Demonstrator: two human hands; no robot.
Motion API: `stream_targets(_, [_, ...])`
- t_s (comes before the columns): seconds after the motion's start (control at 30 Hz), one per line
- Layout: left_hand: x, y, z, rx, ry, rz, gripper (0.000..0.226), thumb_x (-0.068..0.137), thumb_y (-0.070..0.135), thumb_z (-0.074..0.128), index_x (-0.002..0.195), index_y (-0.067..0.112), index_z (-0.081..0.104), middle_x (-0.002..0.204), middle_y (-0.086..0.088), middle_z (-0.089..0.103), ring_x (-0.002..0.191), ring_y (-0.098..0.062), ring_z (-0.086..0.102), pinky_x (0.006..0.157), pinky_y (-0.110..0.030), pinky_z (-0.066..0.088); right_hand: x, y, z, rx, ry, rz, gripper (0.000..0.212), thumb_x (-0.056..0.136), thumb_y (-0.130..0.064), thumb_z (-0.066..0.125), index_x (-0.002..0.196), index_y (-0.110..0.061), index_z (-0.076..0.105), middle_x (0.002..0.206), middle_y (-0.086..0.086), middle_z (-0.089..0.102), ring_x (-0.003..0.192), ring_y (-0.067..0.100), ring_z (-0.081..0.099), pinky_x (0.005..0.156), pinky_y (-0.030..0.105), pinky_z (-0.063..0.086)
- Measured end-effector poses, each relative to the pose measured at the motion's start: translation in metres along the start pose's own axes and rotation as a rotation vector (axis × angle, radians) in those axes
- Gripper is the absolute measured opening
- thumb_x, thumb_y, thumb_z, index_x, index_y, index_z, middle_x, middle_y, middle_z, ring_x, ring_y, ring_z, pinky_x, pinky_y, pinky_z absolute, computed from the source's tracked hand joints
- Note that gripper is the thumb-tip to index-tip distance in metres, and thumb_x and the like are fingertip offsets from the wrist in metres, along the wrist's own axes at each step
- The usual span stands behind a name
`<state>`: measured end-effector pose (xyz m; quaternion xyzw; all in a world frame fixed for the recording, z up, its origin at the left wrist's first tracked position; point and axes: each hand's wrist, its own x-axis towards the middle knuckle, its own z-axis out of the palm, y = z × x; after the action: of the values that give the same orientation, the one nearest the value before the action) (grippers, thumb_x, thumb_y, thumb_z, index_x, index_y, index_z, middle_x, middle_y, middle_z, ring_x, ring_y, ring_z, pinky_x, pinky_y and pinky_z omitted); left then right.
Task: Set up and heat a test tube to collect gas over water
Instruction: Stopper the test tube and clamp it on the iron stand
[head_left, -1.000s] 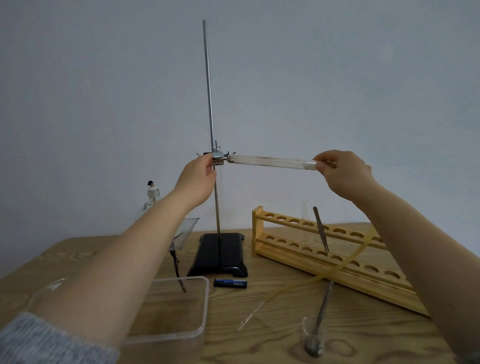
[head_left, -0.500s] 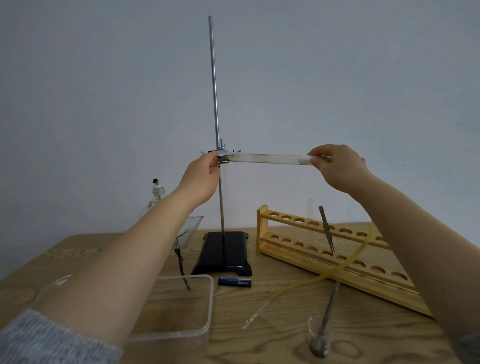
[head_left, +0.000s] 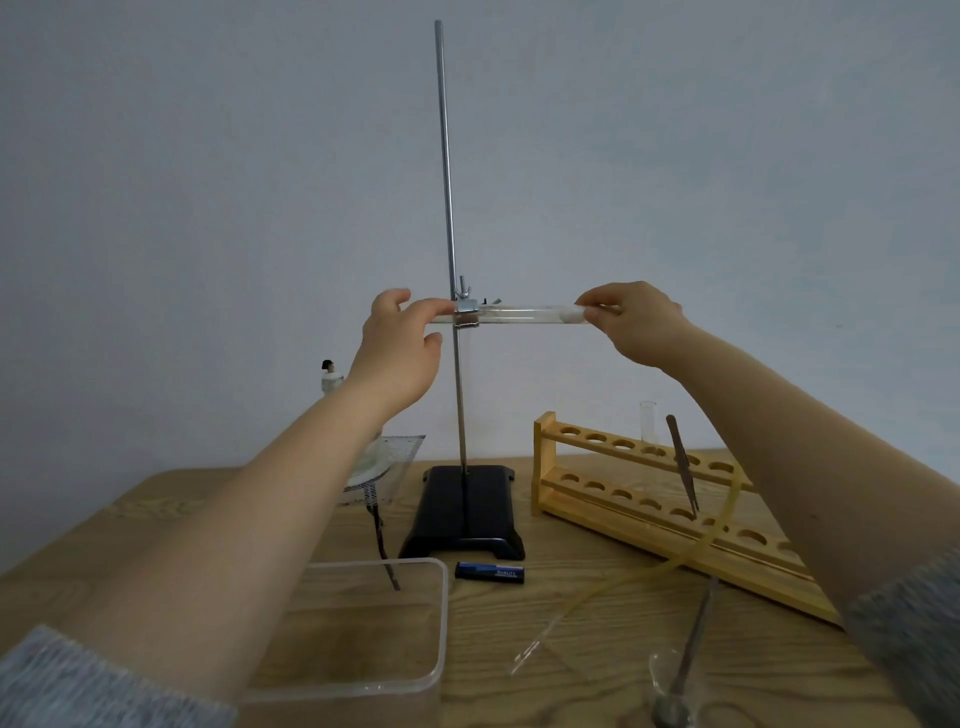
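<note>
The test tube (head_left: 524, 315) lay level in the middle of the frame, a clear glass tube with a whitish smear inside near its right end, passing through the clamp (head_left: 466, 312) on the stand's upright rod (head_left: 448, 208). The rod rose from a black base (head_left: 465, 512) on the wooden table (head_left: 571, 613). Right of the base stood a wooden rack (head_left: 623, 499) with an empty tube and tweezers (head_left: 683, 462) standing in its holes, and a yellowish hose (head_left: 691, 551) trailed from the rack down toward the lower middle. A battery (head_left: 489, 572) lay just in front of the base, a clear plastic tub (head_left: 426, 623) sat at lower left, and a small glass cup with a metal spoon (head_left: 685, 660) in it stood at the lower right. Wire gauze (head_left: 384, 457) and a small burner (head_left: 329, 376) were partly hidden behind the left forearm. The left hand (head_left: 397, 353) pinched the tube's left end, just left of the clamp, between thumb and fingertips, the other fingers loosely curled. The right hand (head_left: 636, 325) pinched the tube's right end with its fingertips pressed together around it.
</note>
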<state>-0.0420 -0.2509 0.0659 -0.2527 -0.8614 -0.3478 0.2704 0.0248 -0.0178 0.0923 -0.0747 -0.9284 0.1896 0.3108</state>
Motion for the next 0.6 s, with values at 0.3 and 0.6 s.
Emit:
stream_targets(0.3, [0.034, -0.011, -0.017, 0.062, -0.020, 0.054, 0.040, 0.097, 0.021, 0.044, 0.137, 0.016, 0.045, 0.137, -0.002, 0.051, 0.127, -0.020, 0.045, 0.106, -0.034, 0.034, 0.026, -0.020, 0.022, 0.155, -0.080, -0.070, 0.026, 0.099, -0.029, 0.044, 0.113, -0.026, 0.065, 0.078, -0.016, 0.052, 0.061, 0.006, 0.042, 0.075, 0.030, 0.035])
stream_targets(0.6, [0.073, 0.003, -0.016, 0.133, -0.174, 0.108, 0.024, 0.097, 0.024, 0.043, 0.101, 0.016, 0.065, 0.096, -0.003, 0.059, 0.091, -0.020, 0.052, 0.078, -0.027, 0.036, 0.037, -0.023, 0.019, 0.252, -0.124, -0.100, 0.024, 0.097, -0.021, 0.048, 0.110, -0.021, 0.067, 0.075, -0.010, 0.053, 0.060, 0.010, 0.041, 0.060, 0.022, 0.035])
